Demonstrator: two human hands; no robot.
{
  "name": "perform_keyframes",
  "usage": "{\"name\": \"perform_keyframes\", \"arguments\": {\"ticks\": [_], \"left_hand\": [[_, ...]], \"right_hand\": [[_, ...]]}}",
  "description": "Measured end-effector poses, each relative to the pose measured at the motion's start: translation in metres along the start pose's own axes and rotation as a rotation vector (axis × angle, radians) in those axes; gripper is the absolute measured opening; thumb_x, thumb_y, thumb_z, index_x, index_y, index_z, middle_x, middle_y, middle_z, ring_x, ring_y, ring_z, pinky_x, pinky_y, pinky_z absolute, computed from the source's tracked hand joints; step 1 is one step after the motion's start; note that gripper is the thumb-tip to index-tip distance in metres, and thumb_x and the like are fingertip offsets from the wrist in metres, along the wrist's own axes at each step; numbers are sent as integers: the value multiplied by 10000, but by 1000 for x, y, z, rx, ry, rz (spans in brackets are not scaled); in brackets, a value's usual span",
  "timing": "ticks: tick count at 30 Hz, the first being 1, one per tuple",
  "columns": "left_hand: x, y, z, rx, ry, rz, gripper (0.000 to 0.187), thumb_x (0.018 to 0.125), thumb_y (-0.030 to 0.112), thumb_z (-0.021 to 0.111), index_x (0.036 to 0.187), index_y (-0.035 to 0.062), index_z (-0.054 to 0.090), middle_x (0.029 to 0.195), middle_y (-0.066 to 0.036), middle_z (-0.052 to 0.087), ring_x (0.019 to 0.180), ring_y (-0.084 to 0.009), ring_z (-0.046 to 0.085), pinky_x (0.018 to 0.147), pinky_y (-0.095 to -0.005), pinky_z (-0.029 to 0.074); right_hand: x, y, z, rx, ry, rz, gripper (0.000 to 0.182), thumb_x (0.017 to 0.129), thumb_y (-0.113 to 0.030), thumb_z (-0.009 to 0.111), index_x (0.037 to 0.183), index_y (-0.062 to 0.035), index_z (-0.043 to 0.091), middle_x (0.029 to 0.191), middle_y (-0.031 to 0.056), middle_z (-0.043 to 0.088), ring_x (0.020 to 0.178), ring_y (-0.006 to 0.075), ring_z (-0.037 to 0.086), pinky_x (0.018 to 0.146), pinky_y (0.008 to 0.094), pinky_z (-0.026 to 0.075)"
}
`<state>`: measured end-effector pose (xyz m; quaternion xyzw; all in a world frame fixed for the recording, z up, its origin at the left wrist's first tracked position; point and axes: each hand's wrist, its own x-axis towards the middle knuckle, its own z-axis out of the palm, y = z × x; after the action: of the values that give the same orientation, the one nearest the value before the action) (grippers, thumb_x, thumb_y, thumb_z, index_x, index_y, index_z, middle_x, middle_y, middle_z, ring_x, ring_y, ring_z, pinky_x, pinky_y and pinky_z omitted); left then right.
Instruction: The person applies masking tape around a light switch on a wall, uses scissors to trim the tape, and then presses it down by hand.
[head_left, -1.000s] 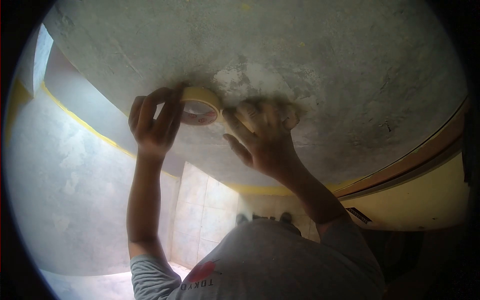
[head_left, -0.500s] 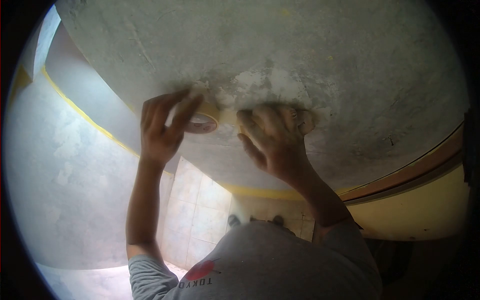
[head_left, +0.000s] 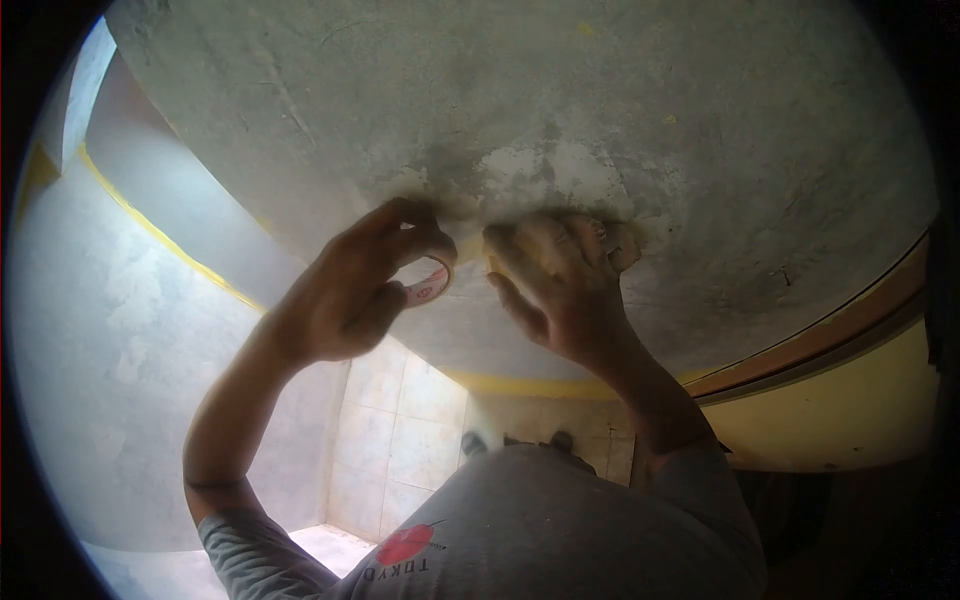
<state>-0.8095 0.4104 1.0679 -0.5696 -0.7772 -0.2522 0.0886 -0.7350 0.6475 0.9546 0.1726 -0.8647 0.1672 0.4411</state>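
Note:
A roll of tape (head_left: 430,288), yellowish outside with a pale, red-printed core, is gripped by my left hand (head_left: 365,275), its fingers curled around the upper side of the roll and its thumb below. A short pale yellow strip of tape (head_left: 471,247) spans from the roll towards my right hand (head_left: 560,285). That hand leans against the grey wall (head_left: 700,180), fingers spread and bent on the surface, thumb apart. What lies beneath its fingertips is hidden. Just above both hands, the wall has whitish, flaking patches.
Yellow tape (head_left: 170,245) runs along the wall at left, and a yellow band (head_left: 530,386) follows the wall's lower edge. A brown wooden frame (head_left: 810,345) curves at right. Pale floor tiles (head_left: 400,430) show below, near my feet.
My left hand has turned and its elbow has swung outward to the left; the tape roll has tilted and sits slightly lower and to the right. My right hand is nearly unmoved.

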Motion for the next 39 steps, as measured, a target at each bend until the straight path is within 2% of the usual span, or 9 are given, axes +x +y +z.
{"name": "perform_keyframes", "arguments": {"ticks": [3, 9, 12, 15, 21, 23, 24, 36, 39], "left_hand": [[8, 5, 9, 48, 75, -27, 86, 941, 15, 649, 1003, 26, 707, 972, -167, 668, 864, -320, 685, 760, -419, 565], [19, 18, 25, 647, 75, 14, 192, 874, 94, 787, 1034, 38, 698, 931, -91, 675, 705, -232, 699, 590, -356, 573], [24, 30, 22, 646, 30, -43, 169, 878, 65, 762, 1021, 35, 677, 907, -101, 678, 697, -255, 721, 574, -360, 583], [27, 41, 22, 588, -39, -283, 122, 891, 67, 727, 1002, 42, 682, 872, -124, 699, 683, -303, 733, 586, -398, 591], [35, 30, 25, 541, -64, -428, 87, 918, 132, 703, 945, 58, 741, 806, -147, 734, 670, -342, 734, 605, -429, 592], [35, 33, 26, 499, -1, -495, 98, 919, 154, 718, 934, 66, 759, 794, -143, 738, 669, -334, 733, 611, -427, 593], [35, 36, 27, 452, 61, -537, 112, 920, 176, 734, 924, 73, 778, 782, -140, 742, 668, -325, 733, 618, -425, 594], [48, 48, 33, 505, 147, -747, 197, 833, 275, 797, 775, 87, 807, 767, -88, 776, 702, -298, 755, 719, -398, 615], [54, 51, 34, 502, 130, -835, 210, 811, 280, 809, 754, 77, 808, 764, -108, 773, 746, -306, 764, 752, -409, 614]], "right_hand": [[-1, 1, -2, -57, -3, -10, 451, 930, -311, 773, 1349, -159, 702, 1332, 77, 617, 1193, 285, 551, 1056, 504, 381], [1, 1, 0, -30, -15, -7, 435, 942, -314, 765, 1349, -178, 698, 1320, 72, 607, 1197, 293, 552, 1047, 509, 398], [2, 2, -2, -81, -25, -33, 433, 944, -318, 765, 1348, -178, 697, 1315, 71, 606, 1203, 290, 549, 1046, 512, 397], [3, 2, 0, -52, -24, -31, 432, 942, -320, 765, 1347, -185, 698, 1307, 59, 605, 1201, 274, 545, 1022, 501, 392], [5, 1, -2, -72, -15, -68, 440, 925, -327, 770, 1343, -210, 699, 1292, 19, 602, 1175, 245, 541, 995, 480, 355], [6, -1, -7, -108, -60, -60, 483, 919, -245, 775, 1395, -232, 696, 1315, 99, 589, 1167, 331, 541, 967, 472, 497], [7, 0, -6, -85, -62, -72, 483, 919, -245, 775, 1395, -232, 696, 1315, 99, 589, 1167, 331, 541, 967, 472, 497], [10, 5, -6, -112, -11, -142, 422, 927, -269, 751, 1346, -239, 710, 1251, 54, 613, 1137, 274, 547, 962, 484, 377], [11, 9, -2, -160, 34, -150, 418, 888, -305, 741, 1294, -205, 741, 1229, -26, 640, 1105, 182, 554, 921, 469, 315]]}}
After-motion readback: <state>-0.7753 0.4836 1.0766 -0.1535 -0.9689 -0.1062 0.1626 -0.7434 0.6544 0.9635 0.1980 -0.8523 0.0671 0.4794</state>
